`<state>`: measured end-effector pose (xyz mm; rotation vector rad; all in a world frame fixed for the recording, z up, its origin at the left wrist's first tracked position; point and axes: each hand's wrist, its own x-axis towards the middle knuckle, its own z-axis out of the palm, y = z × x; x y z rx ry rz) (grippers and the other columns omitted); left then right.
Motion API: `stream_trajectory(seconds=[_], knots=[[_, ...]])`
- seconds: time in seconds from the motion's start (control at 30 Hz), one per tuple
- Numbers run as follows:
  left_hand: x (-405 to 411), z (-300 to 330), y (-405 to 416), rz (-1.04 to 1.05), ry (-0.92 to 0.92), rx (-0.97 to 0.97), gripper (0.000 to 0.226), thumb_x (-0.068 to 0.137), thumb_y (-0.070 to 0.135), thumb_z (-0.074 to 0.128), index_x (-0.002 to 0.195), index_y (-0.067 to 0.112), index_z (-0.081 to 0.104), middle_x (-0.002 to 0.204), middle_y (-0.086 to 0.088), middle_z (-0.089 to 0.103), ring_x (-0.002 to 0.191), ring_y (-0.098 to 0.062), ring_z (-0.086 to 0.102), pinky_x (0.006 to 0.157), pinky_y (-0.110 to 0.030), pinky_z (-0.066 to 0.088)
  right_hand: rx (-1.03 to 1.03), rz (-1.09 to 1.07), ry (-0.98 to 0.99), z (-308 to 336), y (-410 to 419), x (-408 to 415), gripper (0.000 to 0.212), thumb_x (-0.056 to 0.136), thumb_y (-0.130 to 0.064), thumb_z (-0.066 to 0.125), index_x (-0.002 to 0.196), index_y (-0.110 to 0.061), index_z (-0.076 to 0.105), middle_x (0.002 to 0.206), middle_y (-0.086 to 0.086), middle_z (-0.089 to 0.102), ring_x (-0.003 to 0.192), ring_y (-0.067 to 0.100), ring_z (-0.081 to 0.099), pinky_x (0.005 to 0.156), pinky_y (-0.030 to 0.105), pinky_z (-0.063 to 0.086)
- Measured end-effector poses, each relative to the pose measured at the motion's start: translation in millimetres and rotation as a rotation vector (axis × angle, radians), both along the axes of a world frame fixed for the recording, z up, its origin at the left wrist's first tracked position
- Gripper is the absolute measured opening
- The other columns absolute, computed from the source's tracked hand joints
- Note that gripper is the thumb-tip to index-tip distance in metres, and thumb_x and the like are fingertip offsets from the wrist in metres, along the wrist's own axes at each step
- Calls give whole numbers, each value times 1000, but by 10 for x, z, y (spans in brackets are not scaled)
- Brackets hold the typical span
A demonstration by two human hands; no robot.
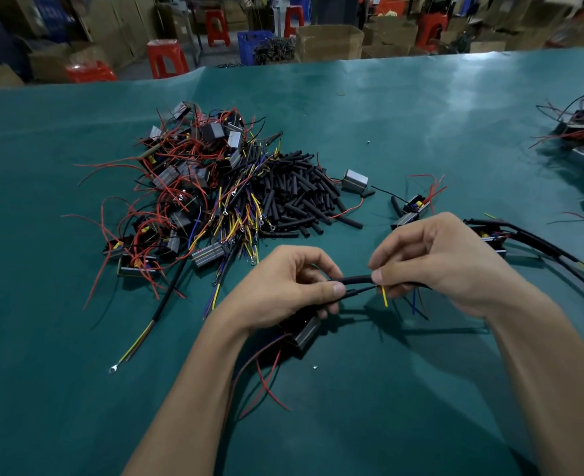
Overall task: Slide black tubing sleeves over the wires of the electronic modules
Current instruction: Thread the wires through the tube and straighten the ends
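My left hand point(283, 286) pinches a black tubing sleeve point(356, 280) and holds an electronic module point(305, 333) beneath it, red wires point(266, 383) trailing from it toward me. My right hand point(434, 259) pinches the sleeve's other end, where a yellow wire tip point(384, 297) and a blue wire stick out below the fingers. A second thin sleeve runs just under the first between both hands. A pile of loose black sleeves point(297, 194) lies beyond my hands. A heap of modules with red, yellow and blue wires point(187, 187) lies to its left.
The green table mat point(78, 389) covers the bench. Sleeved modules point(489, 235) lie right of my right hand, and a single module point(354, 180) sits by the sleeve pile. Another cluster point(582, 132) lies at the far right. A long black cable point(167, 304) lies at the left.
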<state>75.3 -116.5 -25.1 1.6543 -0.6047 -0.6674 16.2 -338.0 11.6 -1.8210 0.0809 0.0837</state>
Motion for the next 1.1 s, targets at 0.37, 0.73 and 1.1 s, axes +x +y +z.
stream_trajectory(seconds=[0.37, 0.73, 1.1], knots=[[30, -25, 38, 13, 35, -94, 9, 90, -4, 67, 96, 0, 62, 80, -17, 73, 66, -20, 68, 70, -28, 59, -106, 79, -13, -3, 44, -2, 10, 77, -2, 83, 77, -12, 82, 65, 16, 72, 49, 11, 58, 45, 21, 45], [28, -20, 25, 7, 14, -59, 25, 87, 1, 74, 110, 6, 65, 83, -14, 73, 78, -25, 61, 69, -35, 44, -217, 149, -32, 7, 143, -14, 10, 80, -14, 84, 86, -18, 76, 68, 7, 74, 59, 15, 66, 56, 22, 49], [44, -26, 60, -69, -14, 33, 23, 80, 0, 81, 100, 5, 71, 80, -6, 66, 75, -15, 57, 73, -20, 47, -229, 112, -60, 43, 65, -18, 26, 72, -2, 88, 83, -22, 76, 74, 9, 75, 65, 19, 63, 72, 36, 48]])
